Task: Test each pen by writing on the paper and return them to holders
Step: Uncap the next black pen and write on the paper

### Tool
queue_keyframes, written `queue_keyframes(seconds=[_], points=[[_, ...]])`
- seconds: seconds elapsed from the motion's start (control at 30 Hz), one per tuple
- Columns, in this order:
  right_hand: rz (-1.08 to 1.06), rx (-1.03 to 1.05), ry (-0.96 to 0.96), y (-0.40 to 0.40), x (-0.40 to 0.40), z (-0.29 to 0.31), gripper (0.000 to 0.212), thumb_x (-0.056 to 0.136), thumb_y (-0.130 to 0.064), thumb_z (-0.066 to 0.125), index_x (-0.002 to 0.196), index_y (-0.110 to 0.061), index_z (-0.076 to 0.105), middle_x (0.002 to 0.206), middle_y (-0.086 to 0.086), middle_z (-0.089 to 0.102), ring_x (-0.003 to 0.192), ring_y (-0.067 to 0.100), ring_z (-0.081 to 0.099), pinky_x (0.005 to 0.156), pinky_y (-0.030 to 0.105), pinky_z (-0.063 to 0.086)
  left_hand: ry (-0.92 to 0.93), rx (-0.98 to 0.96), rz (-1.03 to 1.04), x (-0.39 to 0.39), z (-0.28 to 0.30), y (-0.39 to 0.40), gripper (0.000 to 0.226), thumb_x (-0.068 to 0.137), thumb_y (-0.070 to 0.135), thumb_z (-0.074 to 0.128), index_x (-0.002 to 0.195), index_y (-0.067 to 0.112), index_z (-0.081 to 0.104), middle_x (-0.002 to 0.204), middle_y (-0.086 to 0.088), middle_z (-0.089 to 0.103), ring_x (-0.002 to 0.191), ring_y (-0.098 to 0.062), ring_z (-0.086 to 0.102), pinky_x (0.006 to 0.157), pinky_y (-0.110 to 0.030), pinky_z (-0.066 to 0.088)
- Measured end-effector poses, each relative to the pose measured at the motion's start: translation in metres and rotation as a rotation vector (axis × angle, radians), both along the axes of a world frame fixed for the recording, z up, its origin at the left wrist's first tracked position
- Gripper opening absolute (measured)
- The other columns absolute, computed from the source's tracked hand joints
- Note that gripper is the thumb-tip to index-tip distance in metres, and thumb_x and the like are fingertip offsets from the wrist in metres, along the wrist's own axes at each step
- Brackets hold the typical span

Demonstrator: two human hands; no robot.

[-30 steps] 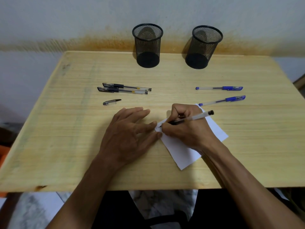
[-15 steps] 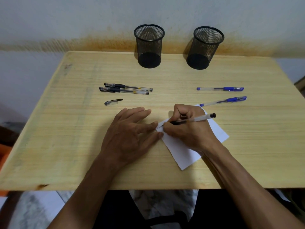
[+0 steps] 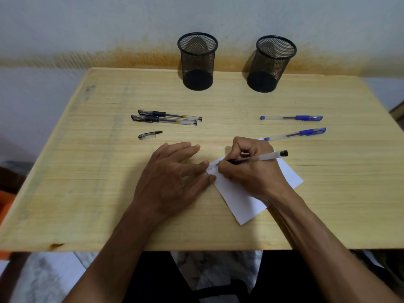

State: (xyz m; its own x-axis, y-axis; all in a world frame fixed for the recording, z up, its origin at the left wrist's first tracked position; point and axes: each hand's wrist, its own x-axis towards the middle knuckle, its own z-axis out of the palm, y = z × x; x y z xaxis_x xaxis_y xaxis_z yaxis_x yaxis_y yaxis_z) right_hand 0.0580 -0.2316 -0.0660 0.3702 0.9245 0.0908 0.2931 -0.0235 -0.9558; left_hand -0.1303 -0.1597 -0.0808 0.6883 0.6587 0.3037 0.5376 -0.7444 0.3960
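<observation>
I see the tabletop [image 3: 218, 101] with the paper [image 3: 238, 197] lying near its front edge. My left hand [image 3: 172, 180] lies flat and open just left of the paper, fingertips pinning its corner. My right hand [image 3: 251, 171] rests on the paper, fingers closed around an uncapped black pen [image 3: 255, 158], tip touching the sheet beside small scribbles. Two mesh holders [image 3: 197, 62] stand far behind the paper. Two black pens [image 3: 166, 117] lie behind-left of it, two blue pens [image 3: 293, 125] behind-right, the loose cap [image 3: 149, 135] nearer left.
</observation>
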Motion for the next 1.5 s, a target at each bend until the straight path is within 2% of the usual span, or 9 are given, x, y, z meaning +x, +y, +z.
queue_keyframes(seconds=[0.23, 0.37, 0.47, 0.63, 1.0, 1.13, 1.27, 1.4, 1.5], points=[[-0.003, -0.005, -0.025, -0.002, 0.000, 0.002, 0.038, 0.056, -0.033, 0.072, 0.060, -0.002, 0.052, 0.057, 0.015, 0.056, 0.053, 0.014, 0.053, 0.050, 0.033, 0.040, 0.001, -0.003, -0.001, 0.000, 0.000, -0.001, 0.038, 0.086, 0.058, 0.059, 0.108, 0.031, 0.076, 0.130, 0.001, 0.067, 0.127, -0.019, 0.057, 0.107, -0.051, 0.041], [-0.023, -0.015, -0.044, -0.002, 0.001, 0.003, 0.027, 0.059, -0.021, 0.074, 0.057, -0.007, 0.051, 0.050, 0.001, 0.053, 0.050, 0.008, 0.051, 0.049, 0.029, 0.038, -0.002, -0.008, 0.008, 0.000, 0.000, -0.001, 0.037, 0.086, 0.059, 0.059, 0.106, 0.033, 0.076, 0.130, 0.001, 0.067, 0.128, -0.018, 0.056, 0.109, -0.050, 0.039], [-0.012, -0.015, -0.025, -0.003, 0.001, 0.003, 0.031, 0.059, -0.023, 0.074, 0.059, -0.004, 0.050, 0.054, 0.014, 0.055, 0.052, 0.016, 0.054, 0.050, 0.036, 0.041, 0.008, -0.015, 0.005, 0.000, 0.001, -0.001, 0.039, 0.086, 0.059, 0.057, 0.108, 0.033, 0.076, 0.131, 0.002, 0.066, 0.129, -0.018, 0.055, 0.109, -0.050, 0.039], [-0.027, -0.019, -0.042, -0.004, 0.000, 0.005, 0.025, 0.062, -0.014, 0.072, 0.058, -0.004, 0.049, 0.050, -0.004, 0.052, 0.048, 0.007, 0.052, 0.049, 0.031, 0.039, -0.006, 0.011, 0.003, 0.001, 0.001, -0.002, 0.039, 0.086, 0.058, 0.058, 0.106, 0.032, 0.077, 0.129, 0.001, 0.067, 0.127, -0.019, 0.057, 0.107, -0.051, 0.041], [-0.013, -0.025, -0.084, -0.004, 0.001, 0.008, 0.032, 0.069, -0.001, 0.071, 0.054, -0.012, 0.046, 0.049, -0.011, 0.046, 0.050, 0.004, 0.043, 0.049, 0.024, 0.034, 0.002, -0.014, 0.005, 0.000, 0.002, -0.003, 0.040, 0.085, 0.060, 0.056, 0.106, 0.033, 0.076, 0.131, 0.003, 0.066, 0.129, -0.017, 0.055, 0.110, -0.049, 0.039], [-0.094, -0.004, 0.215, -0.002, 0.005, 0.015, 0.024, 0.077, 0.014, 0.063, 0.063, 0.006, 0.045, 0.049, 0.006, 0.052, 0.044, 0.013, 0.051, 0.046, 0.027, 0.042, -0.065, -0.032, 0.049, 0.001, 0.006, 0.001, 0.040, 0.085, 0.058, 0.059, 0.099, 0.027, 0.079, 0.121, 0.002, 0.071, 0.116, -0.016, 0.062, 0.102, -0.044, 0.046], [-0.080, 0.054, 0.618, -0.008, 0.014, 0.031, 0.032, 0.085, 0.020, 0.056, 0.066, -0.004, 0.048, 0.050, 0.010, 0.051, 0.042, 0.016, 0.047, 0.045, 0.027, 0.043, -0.250, 0.115, 0.339, -0.011, 0.019, 0.017, 0.025, 0.088, 0.031, 0.066, 0.105, 0.015, 0.076, 0.107, -0.005, 0.074, 0.103, -0.029, 0.065, 0.088, -0.043, 0.052], [-0.130, 0.103, 0.509, -0.022, 0.018, 0.042, 0.022, 0.084, 0.016, 0.064, 0.072, -0.001, 0.056, 0.061, 0.012, 0.064, 0.051, 0.015, 0.061, 0.047, 0.024, 0.048, -0.019, 0.004, 0.581, -0.022, 0.030, 0.037, 0.034, 0.095, 0.025, 0.056, 0.128, 0.017, 0.061, 0.126, -0.009, 0.061, 0.120, -0.033, 0.046, 0.099, -0.048, 0.039], [-0.135, 0.074, 0.437, -0.036, 0.018, 0.042, 0.019, 0.081, 0.016, 0.069, 0.074, 0.000, 0.062, 0.072, 0.013, 0.072, 0.066, 0.020, 0.070, 0.054, 0.025, 0.054, 0.086, 0.000, 0.556, -0.028, 0.023, 0.045, 0.028, 0.095, 0.022, 0.058, 0.120, 0.015, 0.068, 0.122, -0.014, 0.063, 0.114, -0.040, 0.049, 0.094, -0.049, 0.041]])
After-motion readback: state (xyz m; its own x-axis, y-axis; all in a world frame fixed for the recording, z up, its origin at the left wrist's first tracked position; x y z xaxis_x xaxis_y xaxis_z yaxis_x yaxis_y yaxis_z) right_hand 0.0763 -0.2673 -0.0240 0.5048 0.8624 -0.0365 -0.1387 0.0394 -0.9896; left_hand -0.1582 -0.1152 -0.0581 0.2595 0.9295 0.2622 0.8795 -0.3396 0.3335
